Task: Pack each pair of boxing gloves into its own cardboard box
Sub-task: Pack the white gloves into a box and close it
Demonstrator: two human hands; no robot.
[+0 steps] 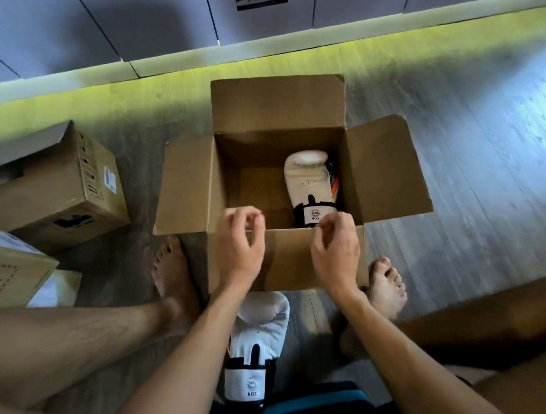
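An open cardboard box (187, 191) stands on the floor in front of me with its flaps spread out. One white boxing glove (308, 187) with a black cuff band lies inside, against the right wall. A second white boxing glove (258, 343) lies on the floor between my legs, just behind the box's near flap. My left hand (239, 248) and my right hand (336, 251) hover over the near edge of the box, fingers loosely curled, holding nothing.
Two closed cardboard boxes sit at the left, the farther box (57, 186) and the nearer box (17, 268). My bare feet flank the open box, the left foot (172, 272) and the right foot (386, 286). Grey cabinet fronts (154, 28) line the far wall.
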